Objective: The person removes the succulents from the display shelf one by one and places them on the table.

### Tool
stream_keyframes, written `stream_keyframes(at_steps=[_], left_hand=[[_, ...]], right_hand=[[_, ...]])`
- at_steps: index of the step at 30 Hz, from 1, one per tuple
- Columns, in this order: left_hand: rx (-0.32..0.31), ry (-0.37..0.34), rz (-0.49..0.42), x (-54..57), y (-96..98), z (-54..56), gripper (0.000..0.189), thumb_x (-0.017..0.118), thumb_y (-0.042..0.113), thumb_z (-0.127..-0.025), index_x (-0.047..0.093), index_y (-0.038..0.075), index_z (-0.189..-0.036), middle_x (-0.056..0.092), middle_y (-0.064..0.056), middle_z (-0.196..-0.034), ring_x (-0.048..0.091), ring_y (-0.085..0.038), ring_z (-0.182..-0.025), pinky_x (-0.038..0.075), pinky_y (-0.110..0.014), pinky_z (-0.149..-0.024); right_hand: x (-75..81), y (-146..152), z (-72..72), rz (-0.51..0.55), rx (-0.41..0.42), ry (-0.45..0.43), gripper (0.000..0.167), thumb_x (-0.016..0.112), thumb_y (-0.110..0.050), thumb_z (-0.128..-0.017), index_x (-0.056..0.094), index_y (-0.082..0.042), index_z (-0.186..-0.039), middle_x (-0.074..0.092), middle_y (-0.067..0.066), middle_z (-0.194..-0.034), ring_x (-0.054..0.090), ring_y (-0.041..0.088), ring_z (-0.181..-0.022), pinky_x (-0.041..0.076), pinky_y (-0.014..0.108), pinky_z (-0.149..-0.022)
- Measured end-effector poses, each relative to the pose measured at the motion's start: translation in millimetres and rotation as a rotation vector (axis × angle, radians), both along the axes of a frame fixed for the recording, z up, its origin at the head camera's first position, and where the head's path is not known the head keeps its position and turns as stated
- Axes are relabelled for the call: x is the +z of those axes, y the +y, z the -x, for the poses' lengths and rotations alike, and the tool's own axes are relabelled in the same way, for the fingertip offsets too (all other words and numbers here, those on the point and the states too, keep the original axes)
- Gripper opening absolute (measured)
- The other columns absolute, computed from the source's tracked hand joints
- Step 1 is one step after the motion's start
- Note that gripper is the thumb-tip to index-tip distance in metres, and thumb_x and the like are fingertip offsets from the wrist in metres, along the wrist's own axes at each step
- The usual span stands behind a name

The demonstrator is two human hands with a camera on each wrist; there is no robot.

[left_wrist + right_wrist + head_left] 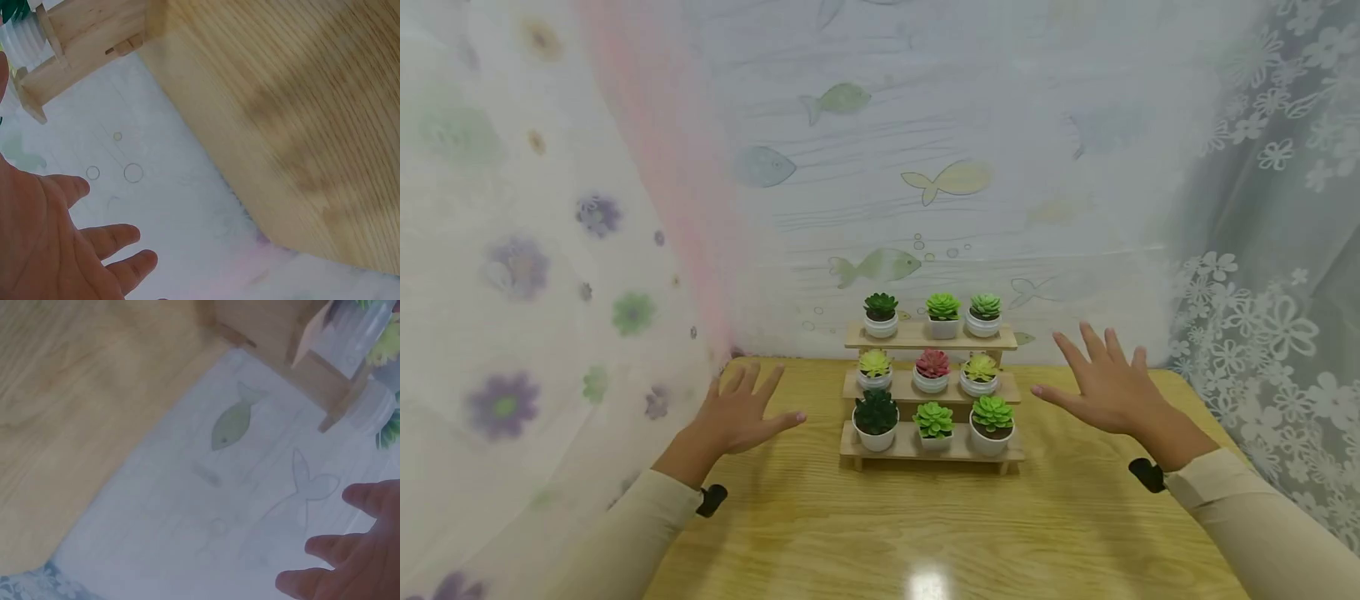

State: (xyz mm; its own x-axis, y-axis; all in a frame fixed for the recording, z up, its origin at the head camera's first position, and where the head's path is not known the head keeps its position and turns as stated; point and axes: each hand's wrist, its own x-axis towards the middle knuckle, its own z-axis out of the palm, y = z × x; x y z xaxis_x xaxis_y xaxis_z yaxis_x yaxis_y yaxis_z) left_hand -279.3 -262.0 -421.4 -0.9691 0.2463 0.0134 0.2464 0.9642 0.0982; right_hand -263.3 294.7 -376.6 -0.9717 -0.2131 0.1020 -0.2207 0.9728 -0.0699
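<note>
A three-tier wooden plant stand holds several small potted succulents in white pots. On its top tier are a dark green plant and two lighter ones. A red succulent sits mid-tier between two yellow-green ones. The bottom tier bears a dark green succulent at left and bright green ones beside it. To the left of the stand, my left hand is held with fingers spread, apart from it. My right hand is likewise spread on the right side. Both hands are empty.
The stand is on a wood-grain table with angled far corners. Behind it hangs a pale curtain printed with fish. Flower-patterned curtains close in on the left and right.
</note>
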Motion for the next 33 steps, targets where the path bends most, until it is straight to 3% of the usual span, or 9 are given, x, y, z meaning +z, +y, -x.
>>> stream_keyframes(at_steps=[8,15,18,28,33], left_hand=[[-0.017,0.031,-0.005,-10.8,6.7,4.5,0.106,0.036,0.089,-0.090,0.022,0.018,-0.167,0.028,-0.025,-0.167,0.027,-0.051,-0.152,0.016,-0.079,-0.117],[-0.012,0.003,-0.103,-19.7,20.0,7.2,0.107,0.036,0.087,-0.091,0.023,0.012,-0.166,0.038,-0.023,-0.162,0.038,-0.053,-0.145,0.035,-0.074,-0.110],[-0.007,-0.016,-0.151,-25.7,24.4,7.4,0.107,0.037,0.087,-0.091,0.023,0.012,-0.166,0.041,-0.023,-0.161,0.039,-0.053,-0.144,0.037,-0.075,-0.107],[0.040,-0.100,-0.399,-49.9,40.0,7.2,0.105,0.045,0.085,-0.090,0.026,0.015,-0.166,0.035,-0.024,-0.163,0.035,-0.050,-0.148,0.035,-0.074,-0.112],[0.045,-0.111,-0.557,-63.5,50.6,7.6,0.103,0.050,0.082,-0.091,0.031,0.012,-0.163,0.043,-0.021,-0.159,0.048,-0.044,-0.141,0.043,-0.066,-0.109]], right_hand=[[7.4,-13.8,15.7,0.007,0.007,0.013,0.110,0.041,-0.087,-0.090,0.017,-0.012,-0.167,0.013,0.030,-0.169,0.011,0.062,-0.150,0.004,0.090,-0.106],[13.0,-26.3,28.3,0.023,0.026,0.059,0.113,0.045,-0.087,-0.088,0.026,-0.005,-0.164,0.033,0.025,-0.163,0.033,0.053,-0.146,0.018,0.084,-0.110],[13.2,-30.2,33.2,0.033,0.039,0.070,0.111,0.048,-0.084,-0.090,0.028,-0.003,-0.162,0.037,0.026,-0.161,0.038,0.052,-0.143,0.026,0.081,-0.110],[13.5,-42.1,52.0,0.053,0.025,0.065,0.109,0.049,-0.082,-0.092,0.029,-0.001,-0.162,0.047,0.030,-0.153,0.047,0.055,-0.135,0.037,0.076,-0.106],[14.7,-48.1,58.4,0.078,0.008,0.046,0.108,0.049,-0.081,-0.092,0.028,-0.003,-0.163,0.048,0.030,-0.152,0.048,0.055,-0.134,0.033,0.078,-0.107]])
